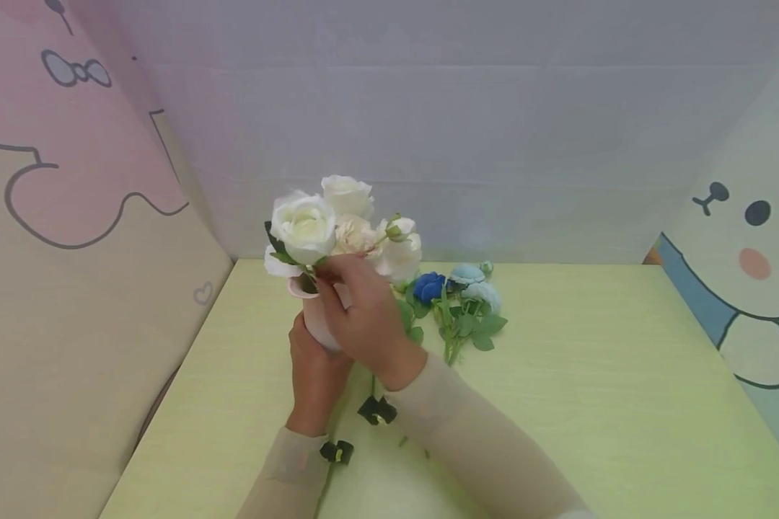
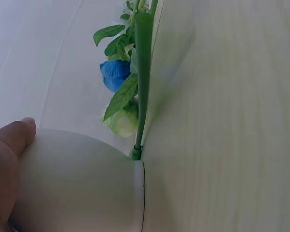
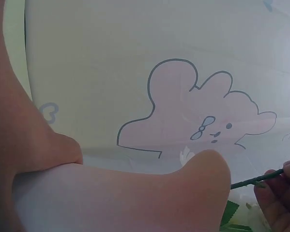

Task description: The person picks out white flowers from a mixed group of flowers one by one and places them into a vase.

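My left hand (image 1: 318,371) grips the lower body of a white vase (image 1: 316,323), its thumb (image 2: 20,134) lying along the side in the left wrist view. Over the vase mouth, my right hand (image 1: 366,313) pinches a green stem (image 3: 253,181) between thumb and fingers. A large white rose (image 1: 304,227) stands just above that hand. Behind it are another white rose (image 1: 348,194), a cream flower (image 1: 353,236) and a white bloom with a bud (image 1: 399,252). The right hand and the petals hide part of the vase opening, so where the pinched stem ends cannot be told.
Right of the vase lie a blue rose (image 1: 430,287), pale blue flowers (image 1: 482,294) and green leaves (image 1: 490,324) on the yellow table (image 1: 591,375). A thick green stem (image 2: 144,63) passes close to the vase base. Printed cloth walls (image 1: 428,130) enclose the table's back and sides.
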`<state>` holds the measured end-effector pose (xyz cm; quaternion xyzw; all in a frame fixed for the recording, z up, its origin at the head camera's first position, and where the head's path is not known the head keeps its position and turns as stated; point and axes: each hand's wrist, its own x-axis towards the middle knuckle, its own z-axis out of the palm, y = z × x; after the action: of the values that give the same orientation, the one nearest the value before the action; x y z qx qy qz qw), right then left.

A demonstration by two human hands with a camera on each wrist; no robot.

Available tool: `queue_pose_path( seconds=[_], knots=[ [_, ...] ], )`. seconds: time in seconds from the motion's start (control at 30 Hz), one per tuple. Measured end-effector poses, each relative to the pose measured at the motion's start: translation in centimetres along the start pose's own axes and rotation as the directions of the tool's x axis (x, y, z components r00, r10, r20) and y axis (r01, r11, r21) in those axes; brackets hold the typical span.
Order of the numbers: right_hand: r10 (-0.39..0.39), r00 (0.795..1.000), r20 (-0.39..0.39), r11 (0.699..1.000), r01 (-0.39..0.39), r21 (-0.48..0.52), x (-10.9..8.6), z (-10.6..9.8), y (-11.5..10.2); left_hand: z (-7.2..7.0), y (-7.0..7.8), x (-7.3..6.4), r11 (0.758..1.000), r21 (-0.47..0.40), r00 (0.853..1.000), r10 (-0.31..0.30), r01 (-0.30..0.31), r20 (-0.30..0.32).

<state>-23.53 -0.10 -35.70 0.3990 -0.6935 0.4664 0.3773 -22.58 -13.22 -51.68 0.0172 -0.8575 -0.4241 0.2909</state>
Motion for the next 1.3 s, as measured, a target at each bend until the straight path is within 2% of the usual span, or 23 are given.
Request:
queue_pose_path(
  seconds=[0.27, 0.47, 0.7, 0.83, 1.0, 1.3],
  knots=[
    [0.037, 0.999, 0.04, 0.998, -0.035, -0.046, -1.0, 0.9, 0.7, -0.1, 0.3, 0.2, 0.999, 0.02, 1.0, 0.029, -0.03, 0.01],
    [0.101, 0.99, 0.094, 0.99, -0.09, -0.11, -1.2, 1.4, 0.8, 0.1, 0.1, 0.5, 0.998, 0.039, 0.998, 0.056, -0.056, 0.007],
    [0.171, 0.979, 0.112, 0.981, -0.159, -0.116, -1.3, 2.1, 0.8, 0.1, 0.1, 0.4, 0.989, 0.127, 0.997, 0.07, -0.075, 0.043],
    [0.175, 0.98, 0.098, 0.981, -0.165, -0.101, -1.2, 2.2, 0.8, 0.0, 0.2, 0.3, 0.99, 0.134, 0.997, 0.043, -0.051, 0.063],
    [0.184, 0.979, 0.085, 0.981, -0.178, -0.074, -1.1, 2.1, 0.7, 0.0, 0.2, 0.4, 0.995, 0.098, 0.998, 0.008, -0.014, 0.062],
    [0.086, 0.996, 0.015, 0.992, -0.084, -0.089, -0.9, 2.0, 0.6, -0.1, 0.4, 0.6, 0.998, 0.059, 0.998, -0.026, 0.023, 0.058]
  ],
)
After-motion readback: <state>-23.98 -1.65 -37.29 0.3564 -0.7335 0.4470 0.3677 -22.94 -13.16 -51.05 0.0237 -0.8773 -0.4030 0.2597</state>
